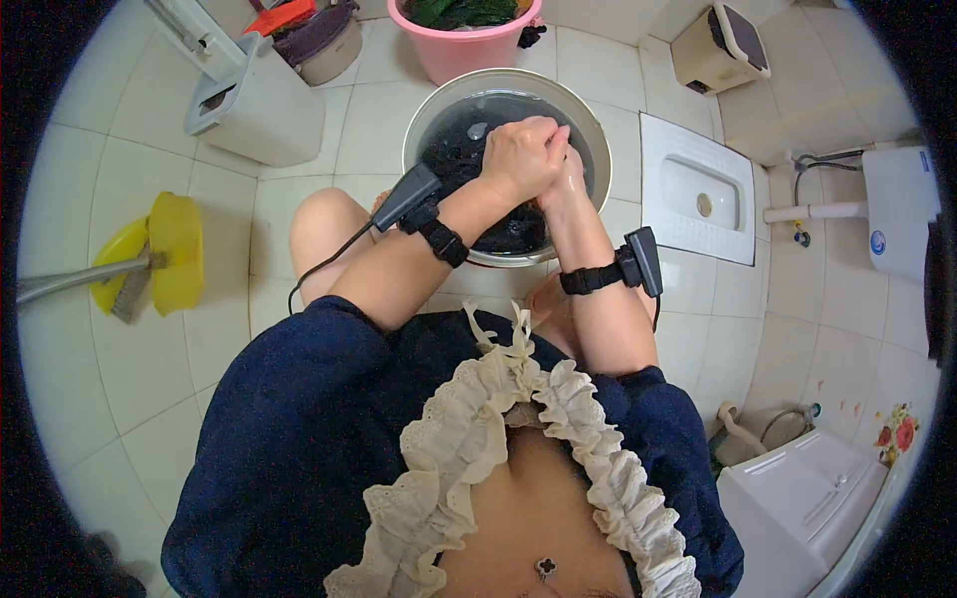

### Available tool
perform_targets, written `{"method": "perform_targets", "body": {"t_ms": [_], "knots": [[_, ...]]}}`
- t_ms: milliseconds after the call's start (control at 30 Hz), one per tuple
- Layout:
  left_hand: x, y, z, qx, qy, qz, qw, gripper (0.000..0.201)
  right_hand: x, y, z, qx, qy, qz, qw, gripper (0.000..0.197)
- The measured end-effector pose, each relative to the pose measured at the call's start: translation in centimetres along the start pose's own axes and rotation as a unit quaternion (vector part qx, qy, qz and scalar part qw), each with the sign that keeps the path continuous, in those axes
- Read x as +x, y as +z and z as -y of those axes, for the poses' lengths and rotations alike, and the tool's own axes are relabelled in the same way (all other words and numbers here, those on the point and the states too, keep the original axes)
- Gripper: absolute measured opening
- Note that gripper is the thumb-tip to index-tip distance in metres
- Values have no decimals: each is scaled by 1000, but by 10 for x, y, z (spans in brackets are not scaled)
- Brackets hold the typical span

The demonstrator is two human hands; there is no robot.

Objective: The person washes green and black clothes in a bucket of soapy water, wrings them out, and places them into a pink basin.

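Observation:
Over a round metal basin (411, 140), my left hand (520, 159) and my right hand (566, 179) are pressed together. Both are closed, with the fingers curled against each other. Whatever lies between them is hidden from this view. Dark water (538, 105) fills the basin, and a heap of black cloth (454, 159) lies soaking in it, beneath and beside my hands. My right hand looks wet. Each wrist bears a black strap with a small device on it.
Behind the basin stands a pink tub (464, 50) with dark green contents. A squat toilet (698, 189) is set into the tiles at right. White bins (269, 110) stand at left, and a yellow dustpan (177, 254) with a brush is nearby. My knees flank the basin.

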State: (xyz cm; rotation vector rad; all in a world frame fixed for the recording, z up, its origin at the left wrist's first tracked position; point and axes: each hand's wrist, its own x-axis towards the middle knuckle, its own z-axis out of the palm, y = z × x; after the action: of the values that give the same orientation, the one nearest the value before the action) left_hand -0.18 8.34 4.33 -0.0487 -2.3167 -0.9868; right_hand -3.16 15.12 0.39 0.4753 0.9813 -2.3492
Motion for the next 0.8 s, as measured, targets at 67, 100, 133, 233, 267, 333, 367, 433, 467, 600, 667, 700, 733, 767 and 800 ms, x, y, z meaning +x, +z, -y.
{"method": "perform_targets", "body": {"t_ms": [67,100,133,233,267,333,367,433,467,600,667,700,733,767,800], "knots": [[-1,3,14,13,-18,-8,1000,25,-7,5,2,-97,25,-41,994,29],[-1,3,23,20,-27,-12,999,26,-10,5,3,-176,41,-52,982,30],[3,3,28,7,-164,23,986,30,-12,2,6,-253,52,-67,964,30],[-2,-26,64,33,-238,140,961,32,-26,12,-4,-478,-3,-13,878,35],[-9,-40,68,27,-240,150,959,33,-41,23,-1,-539,21,6,842,35],[-22,-65,70,13,-243,174,954,42,-38,17,-5,-657,-93,55,746,35],[-27,-75,74,63,-187,207,958,49,-34,14,-4,-708,-151,76,686,36],[-34,-90,82,163,-74,267,947,66,-21,6,-4,-735,-165,53,655,49],[-30,-91,84,91,-149,371,912,89,-16,2,-6,-756,-223,9,615,53],[-27,-59,39,254,-187,594,740,124,33,-29,-3,-745,-93,-159,641,93],[-30,-45,38,282,-209,607,713,124,43,-27,-8,-698,-32,-176,693,107],[-33,-35,41,293,-217,615,699,125,47,-28,-9,-680,-19,-166,714,111],[-33,-28,42,296,-234,622,686,128,51,-30,-11,-662,-7,-155,733,115],[-35,-22,43,294,-245,624,682,129,55,-33,-14,-665,-22,-156,730,116],[-37,-16,42,291,-255,625,678,130,57,-36,-16,-668,-38,-157,726,117]]}}
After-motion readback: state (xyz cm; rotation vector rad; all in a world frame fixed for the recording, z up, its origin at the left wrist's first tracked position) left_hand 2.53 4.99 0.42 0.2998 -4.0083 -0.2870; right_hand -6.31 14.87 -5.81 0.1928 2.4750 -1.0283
